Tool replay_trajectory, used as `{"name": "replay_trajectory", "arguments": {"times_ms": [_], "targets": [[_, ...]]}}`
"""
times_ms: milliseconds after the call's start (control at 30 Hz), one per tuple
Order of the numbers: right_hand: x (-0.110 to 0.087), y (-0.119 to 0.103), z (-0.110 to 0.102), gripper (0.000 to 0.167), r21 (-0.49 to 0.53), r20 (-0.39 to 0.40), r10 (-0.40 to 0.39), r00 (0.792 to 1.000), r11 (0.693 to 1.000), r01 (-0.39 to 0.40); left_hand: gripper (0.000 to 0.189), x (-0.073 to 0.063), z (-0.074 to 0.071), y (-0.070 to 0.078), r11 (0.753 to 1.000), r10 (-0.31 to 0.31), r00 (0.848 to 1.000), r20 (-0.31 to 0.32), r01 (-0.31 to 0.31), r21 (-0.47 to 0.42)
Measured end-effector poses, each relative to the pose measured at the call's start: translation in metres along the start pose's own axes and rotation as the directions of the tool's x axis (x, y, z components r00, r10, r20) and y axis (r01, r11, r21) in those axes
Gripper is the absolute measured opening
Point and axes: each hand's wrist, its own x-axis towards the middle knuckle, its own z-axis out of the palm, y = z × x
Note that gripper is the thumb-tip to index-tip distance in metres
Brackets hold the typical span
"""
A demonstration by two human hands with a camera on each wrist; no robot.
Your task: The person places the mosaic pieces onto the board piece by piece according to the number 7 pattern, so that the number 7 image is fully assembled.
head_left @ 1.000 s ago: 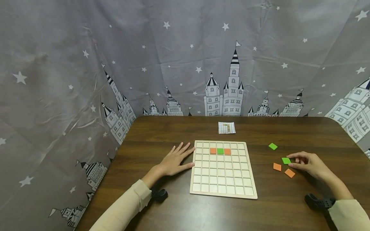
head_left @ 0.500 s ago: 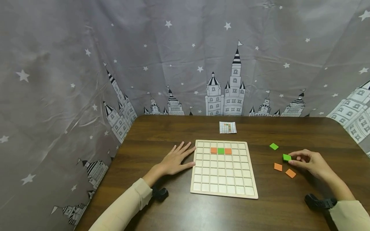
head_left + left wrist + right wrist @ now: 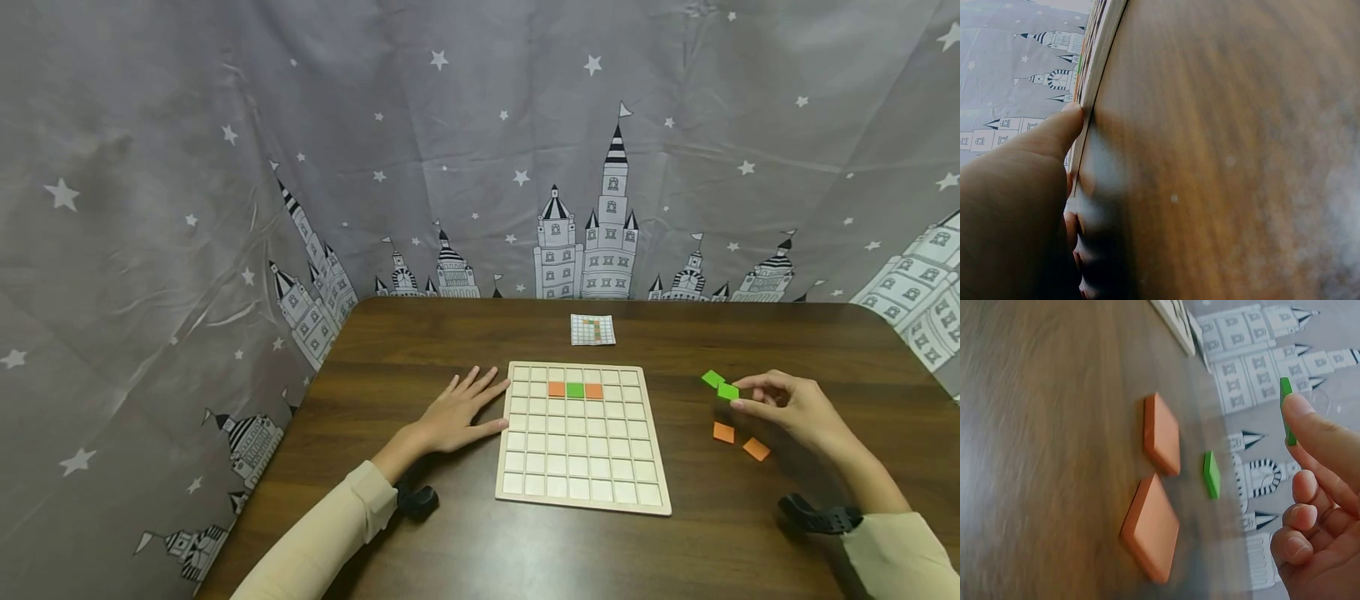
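Note:
My right hand (image 3: 787,408) pinches a green square tile (image 3: 727,392) between thumb and fingers; in the right wrist view that green tile (image 3: 1287,412) is held clear of the table. Just behind it in the head view lies another green tile (image 3: 712,379). Two orange tiles (image 3: 723,432) (image 3: 757,449) lie nearer the person. On the left, my left hand (image 3: 453,414) is spread flat, its fingertips and thumb touching the left edge of the wooden grid board (image 3: 566,492). An orange, a green (image 3: 574,391) and an orange tile sit side by side in the board's second row.
A small printed card (image 3: 592,330) with a coloured grid pattern lies behind the board on the brown wooden table (image 3: 450,333). A grey curtain (image 3: 450,125) with castles and stars hangs along the table's back and left sides.
My right hand has lifted the green tile off the table and carried it left and away from the person, towards the other green tile. The left hand stays at the board's edge.

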Motion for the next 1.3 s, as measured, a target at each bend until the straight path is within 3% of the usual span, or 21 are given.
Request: {"name": "replay_trajectory", "arguments": {"times_ms": [600, 767, 1300], "targets": [[0.016, -0.043, 0.028, 0.028, 0.094, 0.069, 0.005, 0.998, 0.996, -0.011, 0.073, 0.000, 0.002, -0.002, 1.000, -0.010, 1.000, 0.007, 0.010, -0.018], [0.022, -0.050, 0.039, 0.025, 0.108, 0.077, -0.020, 0.997, 0.994, 0.012, 0.074, 0.001, 0.003, -0.003, 1.000, -0.013, 1.000, 0.009, 0.013, -0.011], [0.036, -0.068, 0.071, 0.029, 0.249, 0.146, -0.016, 0.989, 0.968, -0.021, 0.074, 0.001, 0.004, -0.004, 1.000, -0.012, 1.000, 0.003, 0.012, -0.005]]}}
